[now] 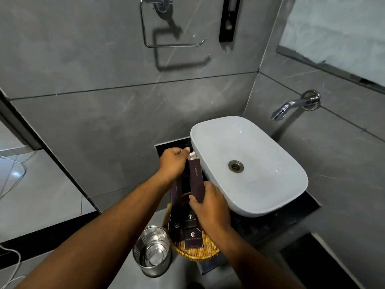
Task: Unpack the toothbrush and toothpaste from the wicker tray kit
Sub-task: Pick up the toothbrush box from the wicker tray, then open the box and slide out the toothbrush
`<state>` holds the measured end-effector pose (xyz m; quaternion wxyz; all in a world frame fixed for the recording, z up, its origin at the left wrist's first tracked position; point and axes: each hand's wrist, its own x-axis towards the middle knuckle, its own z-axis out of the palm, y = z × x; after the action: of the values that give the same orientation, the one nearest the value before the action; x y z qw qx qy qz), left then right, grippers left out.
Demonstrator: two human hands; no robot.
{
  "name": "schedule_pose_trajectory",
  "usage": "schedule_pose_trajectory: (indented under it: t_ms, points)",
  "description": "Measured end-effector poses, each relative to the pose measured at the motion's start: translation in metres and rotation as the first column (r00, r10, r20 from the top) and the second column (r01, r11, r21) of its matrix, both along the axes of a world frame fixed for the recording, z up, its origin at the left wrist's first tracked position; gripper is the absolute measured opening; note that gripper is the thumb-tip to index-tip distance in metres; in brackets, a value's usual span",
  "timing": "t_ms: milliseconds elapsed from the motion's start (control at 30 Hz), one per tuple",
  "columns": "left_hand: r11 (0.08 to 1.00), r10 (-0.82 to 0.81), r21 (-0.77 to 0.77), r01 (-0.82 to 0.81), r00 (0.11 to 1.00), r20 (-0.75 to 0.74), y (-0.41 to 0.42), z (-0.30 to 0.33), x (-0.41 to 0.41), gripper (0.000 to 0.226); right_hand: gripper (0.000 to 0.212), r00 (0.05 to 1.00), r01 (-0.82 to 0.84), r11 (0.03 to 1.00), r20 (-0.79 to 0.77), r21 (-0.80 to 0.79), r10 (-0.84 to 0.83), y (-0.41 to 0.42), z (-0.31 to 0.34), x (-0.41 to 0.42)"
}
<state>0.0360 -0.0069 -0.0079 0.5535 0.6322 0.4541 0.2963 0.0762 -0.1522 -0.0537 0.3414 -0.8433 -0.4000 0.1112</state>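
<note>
A long dark purple dental kit box (196, 178) stands upright above the wicker tray (200, 250). My right hand (208, 205) grips its lower end. At the box's top end, my left hand (174, 161) pinches the opened flap. A second long dark box (176, 195) leans just left of it, behind my left wrist. Small dark branded boxes (193, 238) lie in the tray. No toothbrush or toothpaste shows outside the box.
A white basin (260, 195) sits right of the tray on a black counter (270, 226), with a chrome tap (291, 107) on the wall. A steel cup (153, 251) stands left of the tray. A towel ring (170, 28) hangs above.
</note>
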Motion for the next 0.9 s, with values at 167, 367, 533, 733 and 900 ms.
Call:
schedule_pose_trajectory:
  t_ms: [167, 367, 533, 733, 900]
  points:
    - [0.98, -0.068, -0.172, 0.097, 0.983, 0.168, -0.009, 0.012, -0.017, 0.036, 0.048, 1.0, -0.004, 0.999, 0.03, 0.041, 0.002, -0.001, 0.004, -0.004]
    - [0.955, 0.057, -0.297, 0.004, 0.979, 0.197, -0.01, 0.019, -0.028, 0.024, 0.051, 0.999, -0.038, 0.998, 0.04, 0.054, 0.036, -0.004, 0.006, -0.011]
    - [0.938, -0.048, -0.326, 0.116, 0.976, 0.211, -0.013, 0.015, -0.042, 0.046, 0.048, 0.997, 0.024, 0.987, -0.082, 0.161, -0.01, -0.003, 0.007, -0.011]
    - [0.891, -0.314, -0.263, 0.37, 0.92, 0.233, -0.041, -0.013, -0.061, 0.012, 0.057, 0.986, -0.03, 0.977, -0.156, 0.212, 0.064, 0.002, 0.009, -0.005]
    - [0.93, -0.292, -0.175, 0.324, 0.938, 0.187, -0.034, -0.004, -0.059, 0.016, 0.053, 0.931, -0.018, 0.964, -0.347, 0.267, 0.113, 0.008, 0.029, 0.013]
